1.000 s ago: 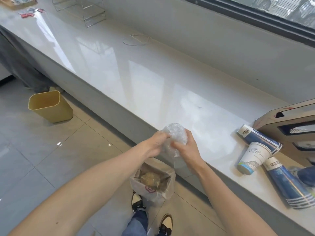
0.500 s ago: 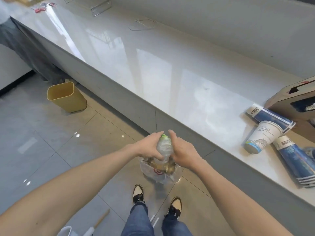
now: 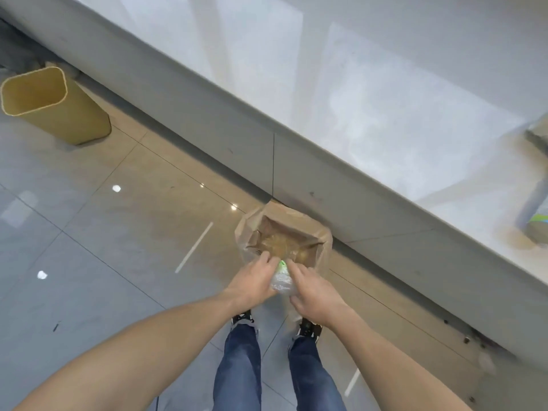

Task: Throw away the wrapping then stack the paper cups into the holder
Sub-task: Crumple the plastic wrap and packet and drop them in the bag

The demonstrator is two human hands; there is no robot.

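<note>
A crumpled ball of clear plastic wrapping (image 3: 281, 280) with a green bit at its top is pressed between my left hand (image 3: 253, 281) and my right hand (image 3: 312, 295). Both hands hold it low over the floor, just at the near rim of an open brown paper bag (image 3: 283, 237) lined with clear plastic that stands against the counter's base. A blurred paper cup (image 3: 535, 215) lies on the white counter (image 3: 385, 93) at the far right edge. The cup holder is out of view.
A yellow waste bin (image 3: 50, 105) stands on the tiled floor at the far left by the counter's base. My feet and jeans (image 3: 237, 366) are directly below my hands. The counter's grey front (image 3: 225, 126) runs diagonally behind the bag.
My hands have gone down from counter height with the wrapping, from above the bag to its near rim. The view tilted downward, so the cups and holder slid out at right.
</note>
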